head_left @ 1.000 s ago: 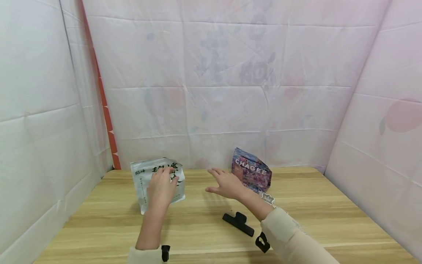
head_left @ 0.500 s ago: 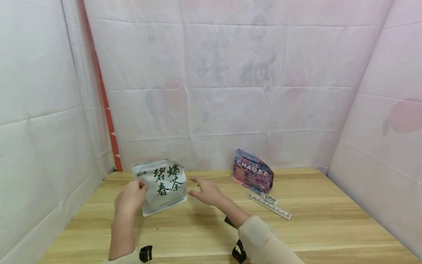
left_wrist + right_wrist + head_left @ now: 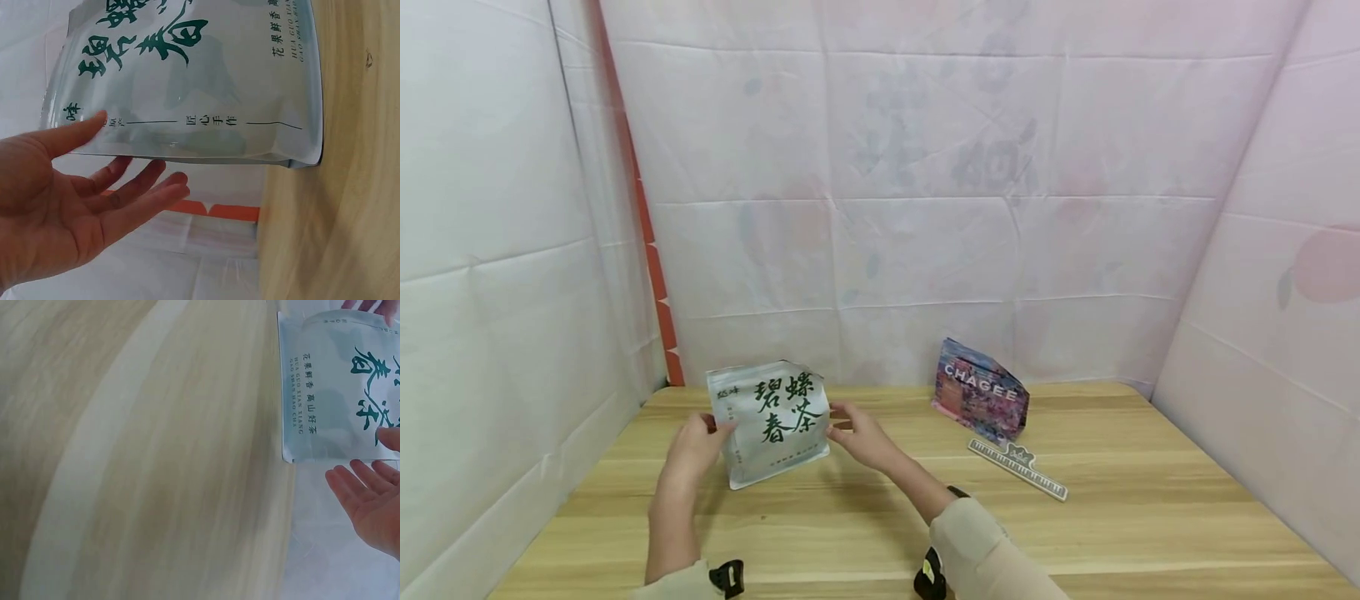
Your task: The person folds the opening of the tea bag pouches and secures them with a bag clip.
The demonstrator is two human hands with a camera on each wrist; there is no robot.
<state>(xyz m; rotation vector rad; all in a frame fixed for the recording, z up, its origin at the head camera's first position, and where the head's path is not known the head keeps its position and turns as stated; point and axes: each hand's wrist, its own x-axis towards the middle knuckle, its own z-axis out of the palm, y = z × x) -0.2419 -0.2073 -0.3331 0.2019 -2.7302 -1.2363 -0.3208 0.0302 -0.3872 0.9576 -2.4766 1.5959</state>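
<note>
A pale silver-green tea bag (image 3: 778, 429) with dark green characters stands upright on the wooden table. My left hand (image 3: 694, 448) is at its left edge. In the left wrist view, the thumb of that left hand (image 3: 81, 187) lies over the bag's front, while the relaxed fingers spread past the side edge. At the opposite edge is my right hand (image 3: 865, 437). The right wrist view has the right hand's thumb (image 3: 389, 439) in front of the tea bag (image 3: 331, 394) and the other fingers extended beside its edge. Neither hand is curled tightly around the bag.
A purple-blue CHAGEE bag (image 3: 979, 392) stands at the back right. A white clip with a piano-key pattern (image 3: 1018, 468) lies before it. My right forearm mostly hides a black clip (image 3: 957, 492). White cloth walls (image 3: 925, 167) enclose the table (image 3: 820, 533).
Both hands have come to the tea bag's sides, the left moving left and down, the right moving left. The right forearm now covers most of the black clip. The bags stay put.
</note>
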